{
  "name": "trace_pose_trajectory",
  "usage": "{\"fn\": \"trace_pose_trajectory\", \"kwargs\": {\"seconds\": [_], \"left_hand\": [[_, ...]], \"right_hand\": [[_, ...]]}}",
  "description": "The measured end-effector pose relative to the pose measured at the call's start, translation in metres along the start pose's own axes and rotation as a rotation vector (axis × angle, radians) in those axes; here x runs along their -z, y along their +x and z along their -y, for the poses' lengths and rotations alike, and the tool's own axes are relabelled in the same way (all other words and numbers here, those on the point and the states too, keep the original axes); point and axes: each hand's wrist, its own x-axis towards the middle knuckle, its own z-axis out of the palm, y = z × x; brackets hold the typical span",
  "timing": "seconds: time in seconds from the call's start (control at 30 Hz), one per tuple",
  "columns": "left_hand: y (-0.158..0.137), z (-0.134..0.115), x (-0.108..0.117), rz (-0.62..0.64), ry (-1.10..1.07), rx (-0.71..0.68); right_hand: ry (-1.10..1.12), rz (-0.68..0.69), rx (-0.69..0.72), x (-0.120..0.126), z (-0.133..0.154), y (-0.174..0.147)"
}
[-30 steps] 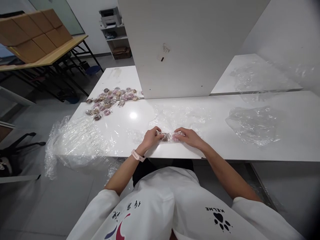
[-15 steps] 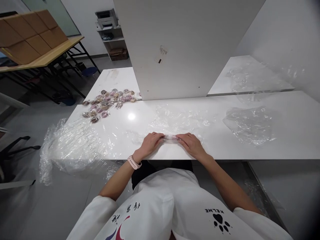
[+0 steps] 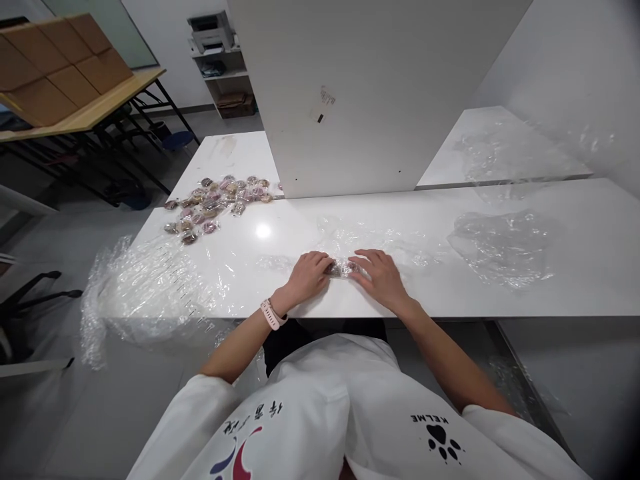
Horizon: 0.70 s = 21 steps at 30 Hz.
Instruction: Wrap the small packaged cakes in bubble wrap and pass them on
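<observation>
The film-wrapped bundle (image 3: 342, 268) lies at the centre of the frame, on the long white table (image 3: 435, 297). Clear plastic sleeves (image 3: 160, 280) heap over its edge at lower left; crumpled clear film (image 3: 505, 247) lies right of centre, and wrapped discs (image 3: 211, 206) cluster at upper left. The left hand (image 3: 309, 277) curls its fingers over the bundle's left end; the right hand (image 3: 383, 279) has thumb and fingers slightly parted around the other. How firmly either grips, I cannot tell.
</observation>
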Motion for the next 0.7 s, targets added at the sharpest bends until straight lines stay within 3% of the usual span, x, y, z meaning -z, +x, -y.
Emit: {"fn": "trace_pose_trajectory", "kwargs": {"seconds": [0.1, 0.2, 0.37, 0.43, 0.5, 0.57, 0.63, 0.7], "left_hand": [[-0.011, 0.003, -0.008, 0.010, -0.045, -0.001], [-0.015, 0.008, -0.002, 0.042, -0.091, 0.145], [-0.014, 0.013, 0.020, 0.199, -0.279, 0.420], [-0.010, 0.014, 0.022, 0.221, -0.236, 0.539], [-0.009, 0.013, 0.022, 0.124, -0.125, 0.566], [-0.014, 0.010, 0.024, -0.089, -0.021, 0.507], [-0.031, 0.003, 0.030, -0.365, 0.012, 0.500], [-0.057, -0.009, 0.036, -0.599, -0.121, 0.637]], "right_hand": [[0.043, 0.083, 0.045, -0.010, 0.003, -0.006], [0.074, 0.134, -0.036, -0.009, 0.001, -0.007], [0.202, 0.375, -0.225, 0.014, -0.004, 0.002], [0.100, 0.314, -0.275, 0.016, -0.001, 0.007], [-0.032, 0.151, -0.222, 0.013, 0.006, 0.009], [-0.053, 0.054, -0.086, 0.004, 0.017, 0.007], [0.001, 0.060, 0.027, -0.005, 0.027, 0.000], [0.046, 0.083, 0.056, -0.014, 0.033, -0.009]]}}
